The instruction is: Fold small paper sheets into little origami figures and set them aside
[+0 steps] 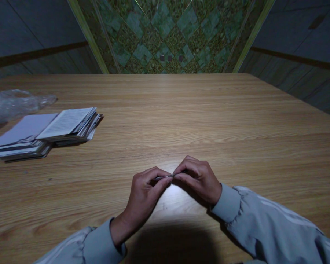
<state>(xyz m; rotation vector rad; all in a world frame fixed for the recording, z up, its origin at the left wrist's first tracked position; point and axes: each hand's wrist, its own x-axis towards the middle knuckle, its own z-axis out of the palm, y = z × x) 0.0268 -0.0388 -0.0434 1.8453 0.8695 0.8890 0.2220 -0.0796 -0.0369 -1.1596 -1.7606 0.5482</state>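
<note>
Presently, two stacks of paper and one clear plastic bag (15,102) occupy the left side of the tabletop (209,121), well apart from the hands. The stacks stand side by side: the left stack (30,130) has a plain pale top, the right stack (64,124) a printed one overlapping its neighbour's edge. Sheets within each cannot be counted. The bag lies crumpled behind them; whether it contains anything cannot be told. Three small squares (169,58) show on the tiled wall (162,22) beyond. One thin piece (164,177), seen edge-on, is held above the near-centre tabletop. The left hand (143,189) and right hand (200,178) are both closed, thumbs against fingers, pinching it, their fingertips nearly meeting.
</note>
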